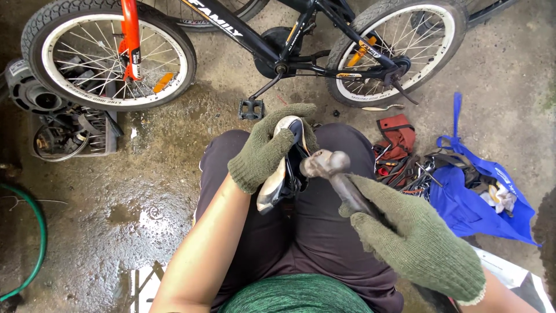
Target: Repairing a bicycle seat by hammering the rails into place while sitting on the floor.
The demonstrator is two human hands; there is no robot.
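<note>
My left hand (267, 147), in a green knit glove, grips a bicycle saddle (284, 174) held on edge over my lap, its pale underside and black rails showing. A hammer (335, 174) with a worn metal head is gripped by my right hand (414, 237), also gloved in green. The hammer's head rests against the saddle's rail near its upper end. Both hands sit above my dark trousers.
A small black bicycle (278, 52) with an orange fork lies on wet concrete ahead. A crate of metal parts (69, 130) stands at left beside a green hose (36, 232). At right lie a red tool pouch (397, 136), loose tools and a blue bag (475, 203).
</note>
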